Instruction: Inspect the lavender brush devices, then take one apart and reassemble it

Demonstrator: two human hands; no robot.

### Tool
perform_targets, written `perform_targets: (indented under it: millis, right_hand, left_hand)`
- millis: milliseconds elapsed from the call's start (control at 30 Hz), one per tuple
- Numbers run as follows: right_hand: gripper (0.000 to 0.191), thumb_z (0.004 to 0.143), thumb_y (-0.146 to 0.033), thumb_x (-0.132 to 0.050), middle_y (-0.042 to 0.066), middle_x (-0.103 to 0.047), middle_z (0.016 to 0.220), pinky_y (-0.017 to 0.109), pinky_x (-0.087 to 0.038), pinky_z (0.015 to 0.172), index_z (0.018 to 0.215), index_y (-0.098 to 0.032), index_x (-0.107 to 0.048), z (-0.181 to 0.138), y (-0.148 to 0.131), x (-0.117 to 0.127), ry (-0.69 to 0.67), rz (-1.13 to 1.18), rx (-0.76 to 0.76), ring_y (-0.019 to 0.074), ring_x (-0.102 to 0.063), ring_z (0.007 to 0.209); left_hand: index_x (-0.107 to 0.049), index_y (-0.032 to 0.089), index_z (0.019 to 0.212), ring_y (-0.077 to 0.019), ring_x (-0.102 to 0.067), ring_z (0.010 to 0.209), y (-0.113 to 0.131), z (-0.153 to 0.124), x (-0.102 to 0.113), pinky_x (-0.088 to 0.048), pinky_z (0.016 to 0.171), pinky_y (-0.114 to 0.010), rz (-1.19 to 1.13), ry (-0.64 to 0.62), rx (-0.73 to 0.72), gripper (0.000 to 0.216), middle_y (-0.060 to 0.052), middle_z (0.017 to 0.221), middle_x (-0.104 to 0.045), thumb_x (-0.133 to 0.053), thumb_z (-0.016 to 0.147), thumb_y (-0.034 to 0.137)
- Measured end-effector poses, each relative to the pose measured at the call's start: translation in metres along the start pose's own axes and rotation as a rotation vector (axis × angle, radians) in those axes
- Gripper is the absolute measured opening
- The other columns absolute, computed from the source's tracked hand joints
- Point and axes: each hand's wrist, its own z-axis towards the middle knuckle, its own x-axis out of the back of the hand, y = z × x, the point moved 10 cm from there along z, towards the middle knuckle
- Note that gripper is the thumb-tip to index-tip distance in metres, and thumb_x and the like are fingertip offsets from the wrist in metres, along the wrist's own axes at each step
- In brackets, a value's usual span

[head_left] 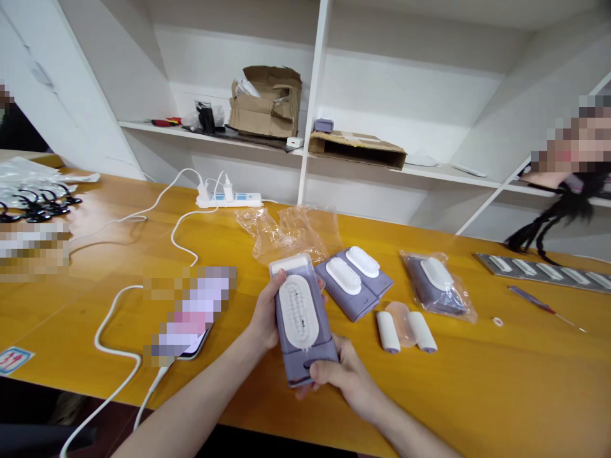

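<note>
my left hand (264,321) and right hand (347,376) both close round the purple brush unit (308,356), held above the near edge of the table (477,388). the right grips by fingertips only, so i judge it could slip and drop.

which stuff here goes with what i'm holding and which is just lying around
Job: purple brush case in left hand and right hand; two more cases; bagged case; white rollers.
Lying about: power strip; phone; cardboard box; screwdriver.

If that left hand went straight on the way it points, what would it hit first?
The left hand grips the purple rectangular device with a white brush; past that, probably the crumpled clear plastic bags, depth unclear.
</note>
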Motion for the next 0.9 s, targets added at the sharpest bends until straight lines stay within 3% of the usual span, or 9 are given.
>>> perform_targets:
  millis: [233,567,767,900]
  right_hand:
    - [0.031,0.060,-0.033,-0.077,0.003,-0.068,0.060,0.024,-0.043,0.048,0.077,-0.011,-0.061,0.003,0.002,-0.002,-0.034,0.088,0.007,0.0184,-0.066,0.052]
    - [0.029,0.058,-0.033,-0.078,0.001,-0.065,0.057,0.024,-0.042,0.048,0.072,-0.012,-0.064,0.005,-0.002,0.002,0.033,0.077,0.019,0.0143,-0.060,0.050]
    - [0.032,0.054,-0.034,-0.081,0.000,-0.061,0.055,0.025,-0.044,0.048,0.070,-0.012,-0.063,0.005,-0.003,0.011,0.153,0.127,0.069,0.0127,-0.055,0.047]
    - [0.034,0.053,-0.034,-0.081,-0.003,-0.058,0.057,0.024,-0.043,0.042,0.072,-0.014,-0.060,0.003,-0.003,0.021,0.244,0.099,0.097,0.0113,-0.051,0.045]
  left_hand:
    - [-0.067,0.006,0.098,-0.0281,-0.067,0.082,0.000,-0.003,0.004,-0.053,0.072,-0.037,-0.019,0.068,0.001,0.054,-0.016,0.090,-0.072,-0.049,0.079,0.053]
    - [-0.068,0.007,0.096,-0.0264,-0.067,0.079,0.012,-0.008,-0.006,-0.053,0.071,-0.034,0.048,0.016,-0.153,0.055,-0.015,0.091,-0.071,-0.056,0.072,0.055]
    - [-0.070,0.009,0.089,-0.0303,-0.065,0.088,0.022,-0.006,-0.008,-0.050,0.082,-0.038,0.017,0.017,-0.229,0.049,-0.013,0.088,-0.072,-0.058,0.071,0.053]
    - [-0.071,0.010,0.086,-0.0287,-0.066,0.084,0.025,-0.005,-0.008,-0.051,0.080,-0.039,-0.012,0.018,-0.270,0.049,-0.013,0.086,-0.072,-0.051,0.076,0.054]
